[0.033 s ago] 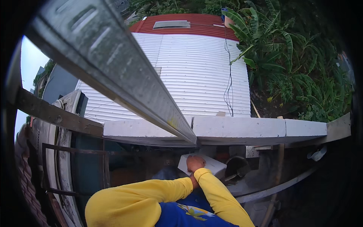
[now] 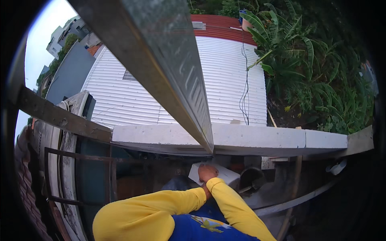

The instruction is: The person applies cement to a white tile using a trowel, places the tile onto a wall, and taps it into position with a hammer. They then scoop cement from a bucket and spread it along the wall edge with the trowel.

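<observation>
My right hand (image 2: 208, 172) is curled low in front of my body, over a white block (image 2: 229, 176) below the wall top. What its fingers close on, if anything, is hidden. My left hand (image 2: 207, 191) crosses beneath the right wrist; only a patch of skin past its yellow sleeve shows, its fingers out of sight. Just beyond the hands runs a wall top of white blocks (image 2: 257, 135). A long slotted metal channel (image 2: 173, 68) leans over it, its lower end at a joint between blocks, apart from my hands.
A dark bucket (image 2: 251, 178) with a tool in it stands right of the white block. A rusty metal frame (image 2: 80, 156) is at the left. Past the wall lie a white corrugated roof (image 2: 229, 88) and banana plants (image 2: 309, 60).
The metal channel's upper part swings right across the view and shows more of its side face. The view shifts slightly; both hands keep their place over the white block.
</observation>
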The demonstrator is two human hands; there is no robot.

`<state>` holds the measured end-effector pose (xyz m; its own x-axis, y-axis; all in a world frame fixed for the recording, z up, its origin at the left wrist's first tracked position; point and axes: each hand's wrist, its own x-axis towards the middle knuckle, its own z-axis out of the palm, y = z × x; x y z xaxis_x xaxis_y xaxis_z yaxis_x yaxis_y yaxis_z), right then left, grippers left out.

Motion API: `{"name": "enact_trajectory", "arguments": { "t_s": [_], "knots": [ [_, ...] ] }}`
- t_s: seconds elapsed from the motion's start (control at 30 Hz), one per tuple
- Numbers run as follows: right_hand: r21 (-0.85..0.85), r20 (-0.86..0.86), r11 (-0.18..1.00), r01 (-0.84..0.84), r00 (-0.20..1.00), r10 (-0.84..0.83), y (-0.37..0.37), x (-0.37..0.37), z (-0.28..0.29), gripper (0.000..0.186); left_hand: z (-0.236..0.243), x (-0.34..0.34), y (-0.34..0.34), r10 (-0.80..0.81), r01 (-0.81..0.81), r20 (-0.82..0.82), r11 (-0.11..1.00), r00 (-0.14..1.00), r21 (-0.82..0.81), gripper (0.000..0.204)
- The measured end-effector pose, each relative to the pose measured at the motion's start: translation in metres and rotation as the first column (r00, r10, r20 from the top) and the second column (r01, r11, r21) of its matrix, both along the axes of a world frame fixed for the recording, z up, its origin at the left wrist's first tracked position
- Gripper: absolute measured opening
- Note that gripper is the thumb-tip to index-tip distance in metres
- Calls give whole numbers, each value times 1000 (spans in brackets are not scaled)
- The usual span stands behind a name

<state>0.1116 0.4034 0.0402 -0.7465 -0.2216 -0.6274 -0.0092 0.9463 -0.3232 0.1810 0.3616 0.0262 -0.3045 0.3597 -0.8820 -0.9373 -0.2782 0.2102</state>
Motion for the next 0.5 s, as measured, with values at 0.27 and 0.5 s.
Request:
{"name": "enact_trajectory", "arguments": {
  "t_s": [0.27,0.5],
  "knots": [
    [-68,8,977,-204,979,205,-131,-29,33,63,19,-38,-112,282,-291,-144,955,949,-49,70],
    [59,-31,969,-241,970,243,-195,-47,43,83,12,-23,-151,467,-480,-154,875,871,-61,73]
  ]
}}
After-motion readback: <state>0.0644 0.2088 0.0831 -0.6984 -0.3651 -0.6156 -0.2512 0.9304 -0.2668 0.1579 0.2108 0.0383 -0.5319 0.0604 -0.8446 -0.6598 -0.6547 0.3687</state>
